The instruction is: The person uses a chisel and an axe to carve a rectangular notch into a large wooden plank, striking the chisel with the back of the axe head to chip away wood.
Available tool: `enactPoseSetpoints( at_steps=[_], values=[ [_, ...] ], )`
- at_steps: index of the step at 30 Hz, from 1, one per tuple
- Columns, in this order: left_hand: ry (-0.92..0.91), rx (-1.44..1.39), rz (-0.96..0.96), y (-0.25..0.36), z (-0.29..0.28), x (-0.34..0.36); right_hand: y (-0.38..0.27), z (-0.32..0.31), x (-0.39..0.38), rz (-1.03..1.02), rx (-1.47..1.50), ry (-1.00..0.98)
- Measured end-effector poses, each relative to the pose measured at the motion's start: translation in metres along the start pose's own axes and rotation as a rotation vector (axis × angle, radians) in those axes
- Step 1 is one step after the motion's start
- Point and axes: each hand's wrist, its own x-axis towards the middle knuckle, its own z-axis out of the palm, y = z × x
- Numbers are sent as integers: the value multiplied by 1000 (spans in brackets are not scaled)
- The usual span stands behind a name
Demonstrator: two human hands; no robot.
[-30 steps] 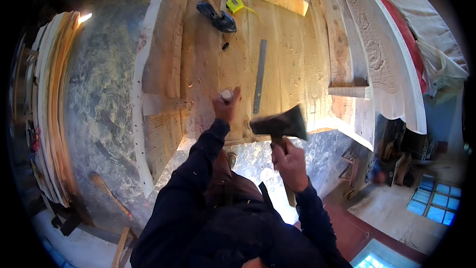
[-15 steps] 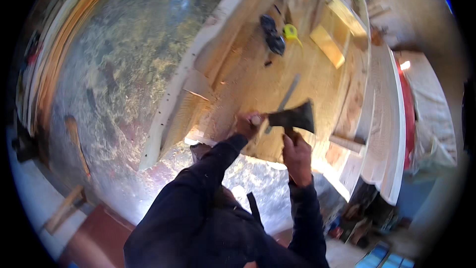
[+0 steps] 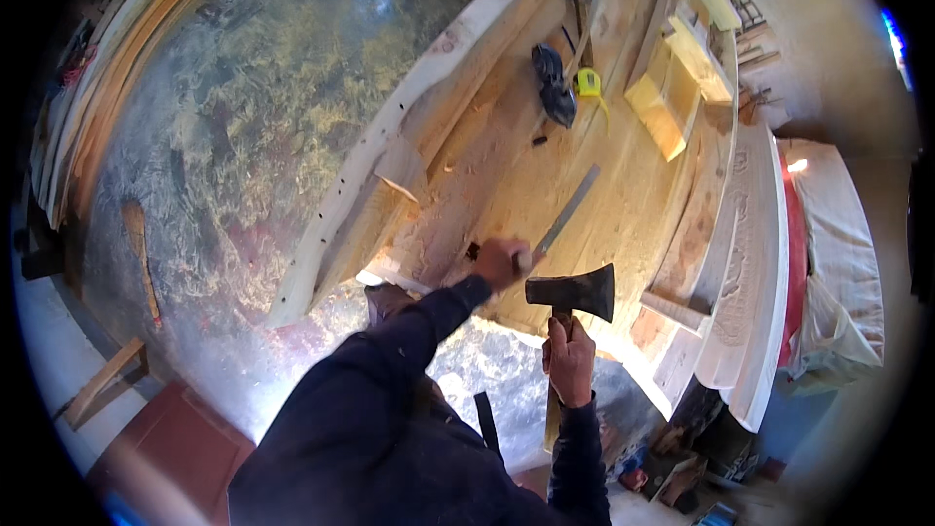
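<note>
At four o'clock from your left hand point(image 3: 503, 263), curled around a blurred, pale, round-ended piece point(image 3: 524, 258), your right hand point(image 3: 571, 358) grips a wooden-handled, dark-metal hatchet point(image 3: 575, 293) beneath its likely heavy, rigid head, the spot for control.

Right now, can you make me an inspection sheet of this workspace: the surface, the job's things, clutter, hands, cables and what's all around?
Surface: wooden boards with small bits scattered on them
Job's things: axe with a dark head; pale-ended object, too blurred to name
Clutter: metal ruler, yellow tape measure and dark tool lying on the boards
Hands: left hand closed around the pale-ended object; right hand gripping the axe
Cables: nothing seen
Surroundings: patchy floor; stacked planks at left; carved panel at right
</note>
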Motion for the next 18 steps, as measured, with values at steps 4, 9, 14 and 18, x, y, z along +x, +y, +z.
enactPoseSetpoints(
  at_steps=[4,9,14,18],
  values=[
    [-39,-109,-426,-8,-10,43,44,14,-4,-45,200,125],
    [-166,-57,246,20,-12,-54,133,31,-43,304,284,73],
    [-208,-34,271,21,-16,-49,217,59,-92,425,111,-21],
    [-209,-5,440,71,-32,-18,234,78,-119,328,-108,-59]
  ],
)
